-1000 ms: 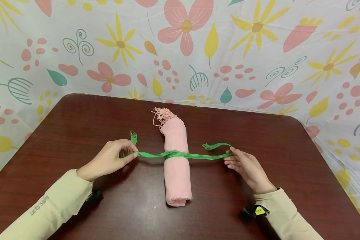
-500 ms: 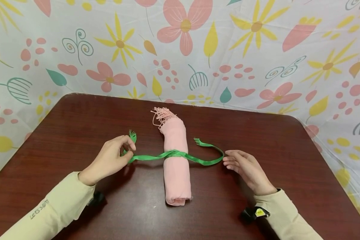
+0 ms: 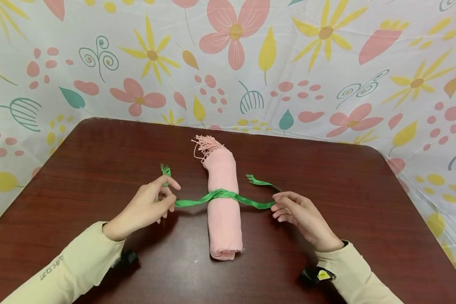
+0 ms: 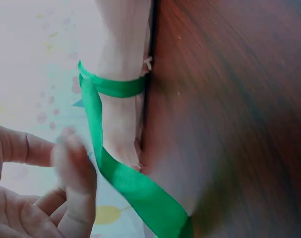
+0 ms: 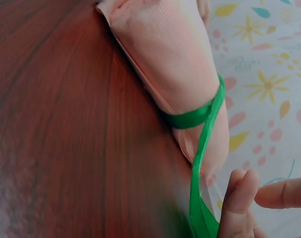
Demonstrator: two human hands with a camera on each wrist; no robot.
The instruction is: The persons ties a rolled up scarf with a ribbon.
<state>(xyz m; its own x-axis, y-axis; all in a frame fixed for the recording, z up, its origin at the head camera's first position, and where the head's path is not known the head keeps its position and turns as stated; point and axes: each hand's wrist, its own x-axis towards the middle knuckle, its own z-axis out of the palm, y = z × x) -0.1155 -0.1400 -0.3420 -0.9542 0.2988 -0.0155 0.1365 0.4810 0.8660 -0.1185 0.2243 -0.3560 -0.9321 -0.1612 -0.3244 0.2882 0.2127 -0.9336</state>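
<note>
A rolled pink scarf (image 3: 225, 228) with a fringed far end lies on the table. A green ribbon (image 3: 190, 203) wraps its middle, crossing on top, with one frayed tail out to each side. My left hand (image 3: 144, 204) hovers at the left tail, fingers loosely bent; in the left wrist view the ribbon (image 4: 138, 196) runs beside the fingertips (image 4: 73, 158), not between them. At the right tail is my right hand (image 3: 302, 217). In the right wrist view its thumb and finger lie close together beside the ribbon (image 5: 195, 193), with no ribbon seen pinched between them.
The dark brown wooden table (image 3: 118, 147) has rounded far corners. Behind it hangs a white cloth (image 3: 213, 93) printed with flowers and leaves. Black wrist devices (image 3: 309, 275) sit under both cuffs.
The right hand has let go of the right ribbon tail, which dropped and curved, then moved left to it. The left hand has loosened from its tail and moved slightly right. The scarf stays put.
</note>
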